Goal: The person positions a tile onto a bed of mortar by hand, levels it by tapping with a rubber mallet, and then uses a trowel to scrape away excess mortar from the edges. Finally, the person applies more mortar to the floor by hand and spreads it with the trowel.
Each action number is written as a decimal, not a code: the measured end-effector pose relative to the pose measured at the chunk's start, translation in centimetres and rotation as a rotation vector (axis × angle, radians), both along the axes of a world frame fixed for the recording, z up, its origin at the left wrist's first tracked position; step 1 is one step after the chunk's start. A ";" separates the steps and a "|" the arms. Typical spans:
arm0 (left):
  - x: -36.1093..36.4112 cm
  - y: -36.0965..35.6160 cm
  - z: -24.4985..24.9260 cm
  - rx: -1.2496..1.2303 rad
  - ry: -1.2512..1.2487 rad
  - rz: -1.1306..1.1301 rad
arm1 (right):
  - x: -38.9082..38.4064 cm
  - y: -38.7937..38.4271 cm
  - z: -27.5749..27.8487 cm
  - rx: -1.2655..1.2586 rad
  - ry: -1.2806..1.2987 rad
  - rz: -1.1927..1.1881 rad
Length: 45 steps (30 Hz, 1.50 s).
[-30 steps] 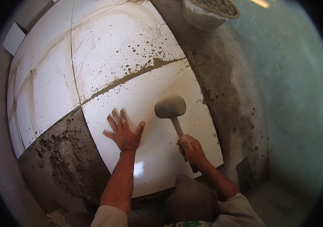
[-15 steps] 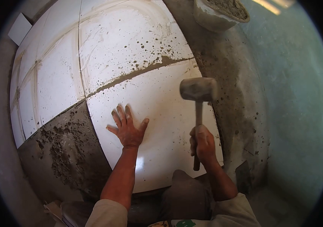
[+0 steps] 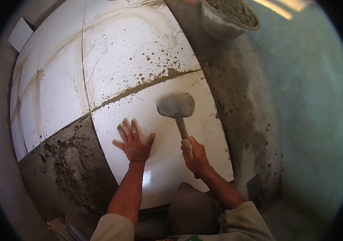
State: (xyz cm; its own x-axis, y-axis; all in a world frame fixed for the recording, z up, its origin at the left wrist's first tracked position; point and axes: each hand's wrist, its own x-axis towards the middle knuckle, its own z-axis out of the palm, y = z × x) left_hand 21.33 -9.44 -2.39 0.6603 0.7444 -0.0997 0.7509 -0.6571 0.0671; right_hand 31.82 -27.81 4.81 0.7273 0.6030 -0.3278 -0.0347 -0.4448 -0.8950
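Glossy white tiles (image 3: 59, 88) fill the frame; at centre, left hand (image 3: 134, 143) lies flat, fingers spread, on the tile (image 3: 167, 160). Right hand (image 3: 195, 157) grips a grey, mortar-dusted mallet (image 3: 176, 106), its head on the tile.

Light was fairly bright and warm, with a bright streak at the upper right of the frame. Glare shone on the white tile (image 3: 163, 152) at lower centre. Fisheye bending curved straight lines; black vignette ringed the edges; the mallet (image 3: 177, 110) looked slightly blurred.
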 end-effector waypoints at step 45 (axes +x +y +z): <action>-0.2 0.2 0.0 -0.022 -0.075 -0.010 | 1.8 0.0 4.3 -0.155 -0.223 0.177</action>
